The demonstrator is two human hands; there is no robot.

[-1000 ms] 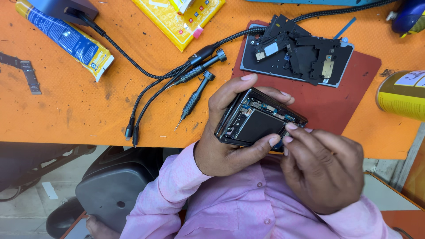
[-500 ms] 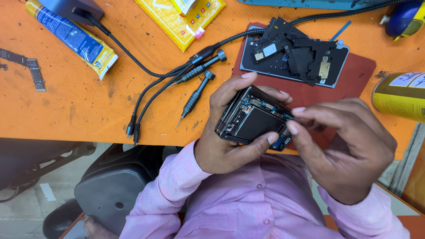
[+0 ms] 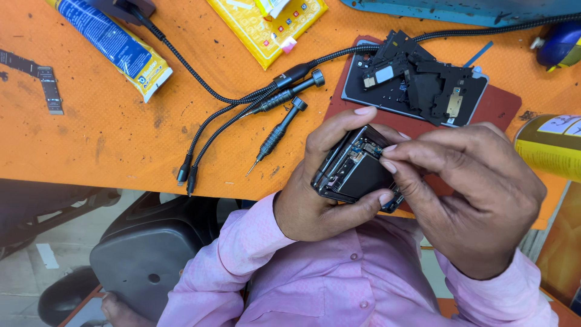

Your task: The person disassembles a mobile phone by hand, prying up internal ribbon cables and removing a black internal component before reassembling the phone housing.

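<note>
Head view: opened phone [image 3: 354, 172] between hands.

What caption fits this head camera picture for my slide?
Left hand holds an opened phone while right hand fingertips pinch inside it, above an orange table.

Bright, even light; sharp focus, soft shadows.

My left hand [image 3: 315, 200] holds the opened phone [image 3: 354, 172] before the mat [image 3: 502, 106], screwdrivers [image 3: 278, 130] to its left, my right hand [image 3: 478, 194] touching it.
</note>
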